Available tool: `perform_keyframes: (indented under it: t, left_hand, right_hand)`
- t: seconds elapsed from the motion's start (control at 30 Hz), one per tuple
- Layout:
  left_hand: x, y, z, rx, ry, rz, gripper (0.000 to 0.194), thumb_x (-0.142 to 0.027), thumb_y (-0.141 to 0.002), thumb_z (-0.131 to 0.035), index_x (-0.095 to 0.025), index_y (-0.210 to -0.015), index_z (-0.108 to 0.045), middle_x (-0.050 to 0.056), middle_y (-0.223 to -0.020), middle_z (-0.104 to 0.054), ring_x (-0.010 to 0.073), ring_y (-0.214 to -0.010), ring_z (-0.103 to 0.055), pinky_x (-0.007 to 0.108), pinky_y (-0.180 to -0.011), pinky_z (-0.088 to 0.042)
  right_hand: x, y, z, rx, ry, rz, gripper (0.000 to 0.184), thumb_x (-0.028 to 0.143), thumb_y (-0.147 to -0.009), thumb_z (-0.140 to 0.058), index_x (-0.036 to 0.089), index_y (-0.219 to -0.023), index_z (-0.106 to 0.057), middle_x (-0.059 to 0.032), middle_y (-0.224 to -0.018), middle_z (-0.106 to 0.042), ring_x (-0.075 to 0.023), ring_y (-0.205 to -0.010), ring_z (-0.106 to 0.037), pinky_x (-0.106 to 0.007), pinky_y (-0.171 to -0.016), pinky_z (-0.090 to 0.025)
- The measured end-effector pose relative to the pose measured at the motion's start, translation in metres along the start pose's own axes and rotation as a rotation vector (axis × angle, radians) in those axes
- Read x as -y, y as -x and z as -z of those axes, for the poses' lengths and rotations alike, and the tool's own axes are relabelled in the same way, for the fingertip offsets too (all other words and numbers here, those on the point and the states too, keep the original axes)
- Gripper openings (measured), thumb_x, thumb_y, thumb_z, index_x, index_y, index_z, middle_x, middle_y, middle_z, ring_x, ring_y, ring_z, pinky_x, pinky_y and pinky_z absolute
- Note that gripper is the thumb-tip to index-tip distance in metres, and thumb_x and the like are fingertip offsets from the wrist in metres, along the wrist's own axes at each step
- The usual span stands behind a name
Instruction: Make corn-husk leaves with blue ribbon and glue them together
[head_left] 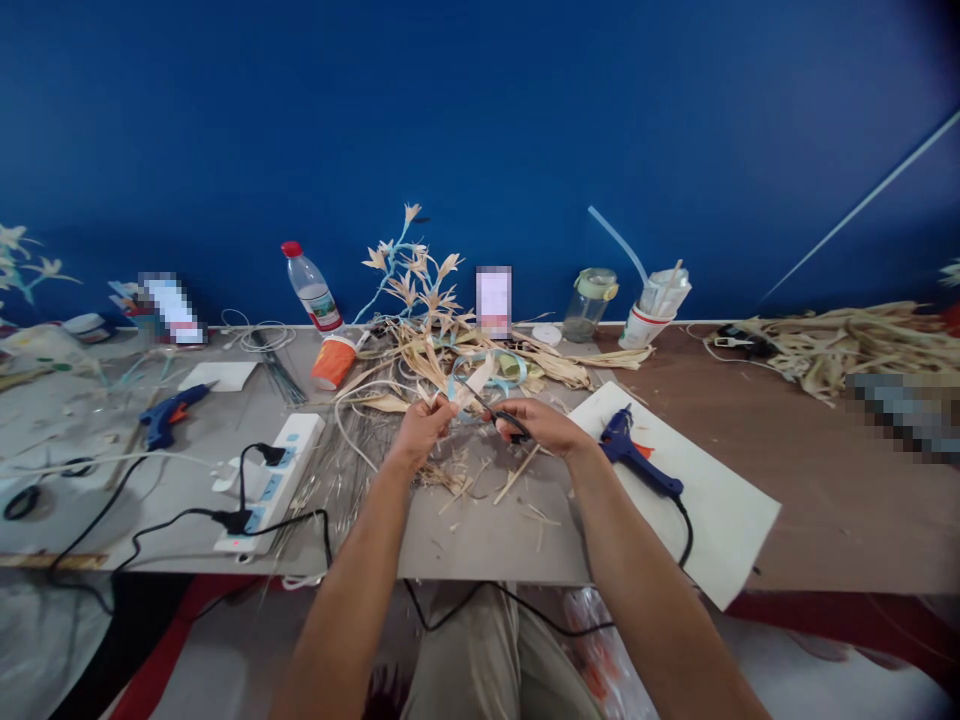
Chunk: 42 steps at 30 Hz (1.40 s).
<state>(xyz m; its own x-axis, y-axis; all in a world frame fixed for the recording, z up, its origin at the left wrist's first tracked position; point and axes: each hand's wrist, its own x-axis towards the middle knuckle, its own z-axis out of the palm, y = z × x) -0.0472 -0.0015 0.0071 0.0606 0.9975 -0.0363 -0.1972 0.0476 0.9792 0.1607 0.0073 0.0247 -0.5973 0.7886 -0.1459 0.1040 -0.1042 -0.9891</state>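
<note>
Over the middle of the table, my right hand point(546, 424) is closed on a pair of black-handled scissors point(514, 428), whose blades point up and left toward my other hand. The fingers of my left hand point(427, 430) are pinched together at a pale dried husk piece point(480, 382) and some light blue tape, partly hidden by the fingers. A loop of light blue tape point(523, 370) lies just beyond the hands. Behind it are loose dried husks point(420, 345) and a blue-stemmed branch of husk flowers point(405, 262). Husk scraps point(450, 475) litter the table below the hands.
On a white board point(720, 515) at right rests a blue glue gun point(637, 455); another glue gun point(169, 415) lies left. A power strip point(281, 480) with black cords is near my left forearm. An orange cup point(333, 362), bottle point(313, 290), phone point(493, 300) and jar point(589, 305) stand behind.
</note>
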Motion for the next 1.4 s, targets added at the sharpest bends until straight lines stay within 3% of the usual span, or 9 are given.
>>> perform_keyframes:
  t: [0.5, 0.57, 0.7, 0.8, 1.07, 1.4]
  left_hand:
    - [-0.001, 0.001, 0.002, 0.009, -0.061, -0.001, 0.032, -0.036, -0.062, -0.071, -0.016, -0.054, -0.047, -0.007, -0.041, -0.037, 0.0042, -0.039, -0.031, 0.021, -0.043, -0.022]
    - [-0.002, 0.002, 0.0, 0.016, -0.047, 0.014, 0.035, -0.038, -0.061, -0.072, -0.016, -0.054, -0.046, -0.007, -0.041, -0.036, 0.0039, -0.038, -0.03, 0.02, -0.043, -0.021]
    - [-0.003, 0.004, -0.006, 0.018, -0.009, 0.021, 0.039, -0.04, -0.061, -0.072, -0.016, -0.051, -0.043, -0.008, -0.041, -0.034, 0.0029, -0.038, -0.027, 0.02, -0.042, -0.021]
    - [-0.001, 0.003, -0.01, 0.027, -0.001, 0.025, 0.038, -0.04, -0.061, -0.072, -0.016, -0.052, -0.044, -0.008, -0.042, -0.035, 0.0029, -0.038, -0.027, 0.02, -0.042, -0.022]
    - [0.012, 0.0, -0.011, 0.116, -0.091, 0.03, 0.036, -0.042, -0.065, -0.068, -0.015, -0.056, -0.046, -0.007, -0.044, -0.036, 0.0032, -0.04, -0.028, 0.02, -0.043, -0.021]
    - [0.013, 0.003, -0.011, 0.168, -0.202, 0.107, 0.031, -0.04, -0.062, -0.07, -0.013, -0.067, -0.057, -0.007, -0.049, -0.039, 0.004, -0.044, -0.029, 0.019, -0.044, -0.022]
  right_hand:
    - [0.005, 0.004, 0.004, -0.035, 0.009, -0.054, 0.04, 0.036, -0.06, -0.073, 0.016, -0.094, -0.066, 0.0049, -0.061, -0.051, -0.0067, -0.054, -0.039, -0.022, -0.052, -0.028]
    - [0.002, 0.001, 0.005, -0.097, -0.012, -0.028, 0.04, 0.038, -0.061, -0.072, 0.016, -0.094, -0.065, 0.0044, -0.063, -0.051, -0.0074, -0.056, -0.041, -0.022, -0.054, -0.03]
    - [-0.004, -0.007, 0.003, -0.36, -0.169, 0.182, 0.047, 0.042, -0.063, -0.071, 0.019, -0.102, -0.06, 0.0025, -0.073, -0.054, -0.0098, -0.066, -0.047, -0.023, -0.062, -0.038]
    - [-0.006, -0.016, -0.005, -0.471, -0.272, 0.266, 0.05, 0.041, -0.059, -0.074, 0.02, -0.101, -0.057, 0.0014, -0.076, -0.056, -0.0119, -0.072, -0.052, -0.025, -0.068, -0.041]
    - [-0.011, -0.029, -0.024, -0.574, -0.382, 0.308, 0.051, 0.027, -0.049, -0.078, 0.021, -0.096, -0.057, 0.0027, -0.075, -0.062, -0.011, -0.068, -0.055, -0.024, -0.063, -0.044]
    - [-0.007, -0.026, -0.019, -0.674, -0.391, 0.238, 0.044, 0.029, -0.047, -0.078, 0.02, -0.086, -0.061, 0.005, -0.061, -0.059, -0.0094, -0.055, -0.053, -0.023, -0.055, -0.043]
